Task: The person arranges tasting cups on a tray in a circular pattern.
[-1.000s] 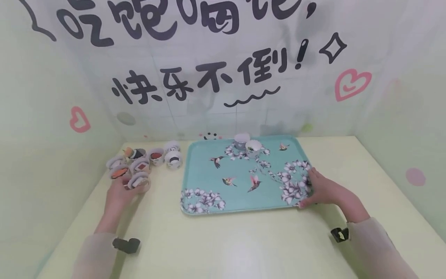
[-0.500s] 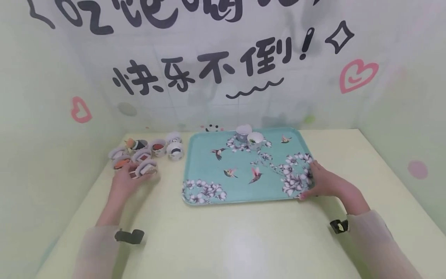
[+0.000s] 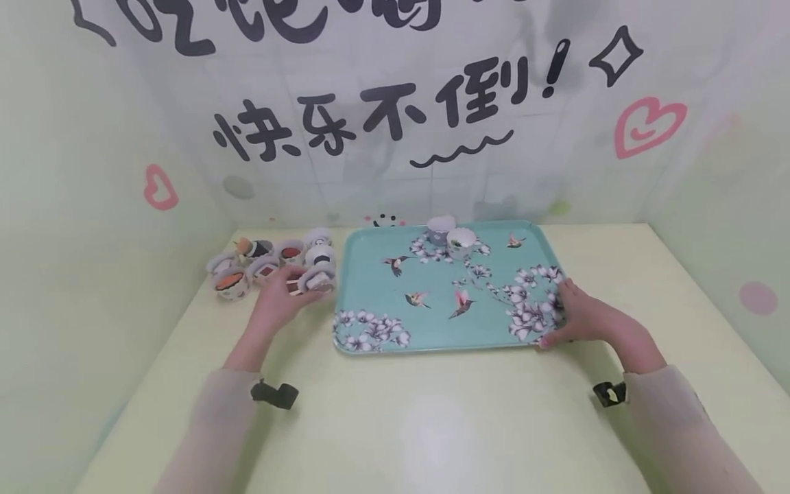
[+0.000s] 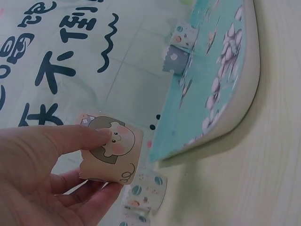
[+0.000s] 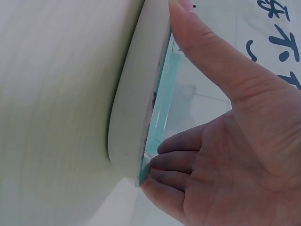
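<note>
My left hand [image 3: 280,298] pinches a small peach paper cup [image 4: 113,169] printed with a cartoon face, thumb on the face and fingers on the other side. In the head view a pale block-like piece shows in this cup's mouth. It is raised just left of the teal tray [image 3: 370,288], in front of a white cup [image 3: 321,256]. At the tray's right front corner, my right hand [image 3: 586,319] touches the rim, its thumb and fingertips spread along it. Two paper cups stand at the tray's back, a lilac one [image 3: 440,230] and a white one [image 3: 461,248].
More paper cups with toy-like food inside crowd the table's back left, among them one with an orange topping [image 3: 231,285] and one with a red filling [image 3: 290,252]. A pale wall [image 3: 370,189] with dark lettering closes off the back.
My left hand has lifted the peach cup from the left group and carried it right, towards the tray. My right hand has stayed at the tray's rim. The head view has tilted slightly down.
</note>
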`<control>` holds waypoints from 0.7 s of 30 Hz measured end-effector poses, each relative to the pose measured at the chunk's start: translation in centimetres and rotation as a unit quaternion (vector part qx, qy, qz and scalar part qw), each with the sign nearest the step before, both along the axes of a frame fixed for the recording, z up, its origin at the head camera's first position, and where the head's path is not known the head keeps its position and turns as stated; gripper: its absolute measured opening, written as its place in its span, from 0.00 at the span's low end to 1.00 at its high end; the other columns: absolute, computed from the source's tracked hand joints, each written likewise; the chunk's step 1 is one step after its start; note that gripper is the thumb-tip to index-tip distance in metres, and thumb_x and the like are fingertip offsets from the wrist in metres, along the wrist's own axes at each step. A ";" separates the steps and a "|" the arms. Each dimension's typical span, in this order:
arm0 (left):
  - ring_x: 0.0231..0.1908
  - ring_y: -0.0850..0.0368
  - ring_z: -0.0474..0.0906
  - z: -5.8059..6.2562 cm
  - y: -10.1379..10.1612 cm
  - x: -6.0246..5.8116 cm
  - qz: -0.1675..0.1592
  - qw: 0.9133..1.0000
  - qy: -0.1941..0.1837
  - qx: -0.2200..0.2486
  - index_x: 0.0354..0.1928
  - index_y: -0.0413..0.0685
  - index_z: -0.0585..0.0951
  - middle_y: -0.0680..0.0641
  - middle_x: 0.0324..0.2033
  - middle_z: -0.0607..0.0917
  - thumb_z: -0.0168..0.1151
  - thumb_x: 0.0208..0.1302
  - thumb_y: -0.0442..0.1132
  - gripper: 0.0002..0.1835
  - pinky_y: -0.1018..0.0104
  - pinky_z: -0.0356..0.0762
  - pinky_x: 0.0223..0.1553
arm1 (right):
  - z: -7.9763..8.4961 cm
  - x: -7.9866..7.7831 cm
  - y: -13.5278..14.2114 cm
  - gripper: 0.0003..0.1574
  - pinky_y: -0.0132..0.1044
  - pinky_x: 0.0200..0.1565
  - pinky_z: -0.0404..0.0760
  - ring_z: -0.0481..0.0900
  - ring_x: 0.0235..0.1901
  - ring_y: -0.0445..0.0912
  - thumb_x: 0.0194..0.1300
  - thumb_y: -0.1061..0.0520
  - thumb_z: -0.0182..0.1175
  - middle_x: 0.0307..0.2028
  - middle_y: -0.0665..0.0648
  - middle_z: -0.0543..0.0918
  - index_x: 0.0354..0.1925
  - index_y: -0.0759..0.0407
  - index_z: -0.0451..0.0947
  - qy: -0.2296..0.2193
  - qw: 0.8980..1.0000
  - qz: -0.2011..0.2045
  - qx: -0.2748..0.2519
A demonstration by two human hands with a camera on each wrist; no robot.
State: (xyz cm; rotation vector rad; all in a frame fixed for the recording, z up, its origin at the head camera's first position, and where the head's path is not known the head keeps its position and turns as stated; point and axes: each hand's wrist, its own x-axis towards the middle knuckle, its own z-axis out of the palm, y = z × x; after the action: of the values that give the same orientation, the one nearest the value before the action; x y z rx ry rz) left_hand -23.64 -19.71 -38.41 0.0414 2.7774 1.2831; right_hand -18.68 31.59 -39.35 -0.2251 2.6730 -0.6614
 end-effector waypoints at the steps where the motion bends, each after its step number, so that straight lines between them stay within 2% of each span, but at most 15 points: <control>1: 0.66 0.34 0.70 -0.1 0.6 -0.2 -0.005 1.000 -0.001 0.002 0.67 0.36 0.67 0.33 0.65 0.73 0.68 0.64 0.43 0.34 0.45 0.76 0.63 | 0.0 0.0 0.0 0.90 0.71 0.70 0.46 0.37 0.72 0.79 0.42 0.36 0.79 0.71 0.87 0.36 0.72 0.84 0.30 -0.001 1.000 0.000 -0.001; 10: 0.65 0.39 0.72 -0.9 5.7 -1.2 -0.051 0.998 -0.019 0.022 0.64 0.41 0.70 0.37 0.63 0.76 0.69 0.63 0.41 0.30 0.47 0.74 0.65 | -0.2 -0.2 -0.1 0.91 0.71 0.70 0.47 0.38 0.72 0.79 0.42 0.35 0.78 0.71 0.87 0.35 0.72 0.84 0.30 -0.006 1.000 -0.004 0.008; 15: 0.64 0.40 0.74 -1.2 8.2 -1.9 -0.080 0.996 -0.006 0.024 0.63 0.41 0.72 0.38 0.61 0.77 0.70 0.62 0.40 0.29 0.48 0.74 0.65 | -0.1 -0.2 -0.2 0.91 0.71 0.71 0.45 0.36 0.71 0.79 0.42 0.34 0.78 0.71 0.87 0.35 0.71 0.84 0.30 -0.007 1.000 -0.007 0.006; 21: 0.62 0.41 0.76 -1.2 11.0 -2.5 -0.108 0.993 0.007 0.035 0.61 0.40 0.73 0.39 0.60 0.78 0.70 0.61 0.38 0.27 0.50 0.76 0.64 | -0.1 -0.1 -0.2 0.89 0.70 0.71 0.48 0.39 0.71 0.79 0.43 0.36 0.79 0.71 0.88 0.37 0.71 0.86 0.32 0.004 1.000 0.000 0.008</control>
State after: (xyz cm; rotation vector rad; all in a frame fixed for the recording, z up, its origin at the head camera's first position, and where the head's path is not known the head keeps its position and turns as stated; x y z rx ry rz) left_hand -26.16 -8.67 -39.59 0.3472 2.6497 1.3268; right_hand -18.78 31.40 -39.48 -0.2248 2.6838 -0.6400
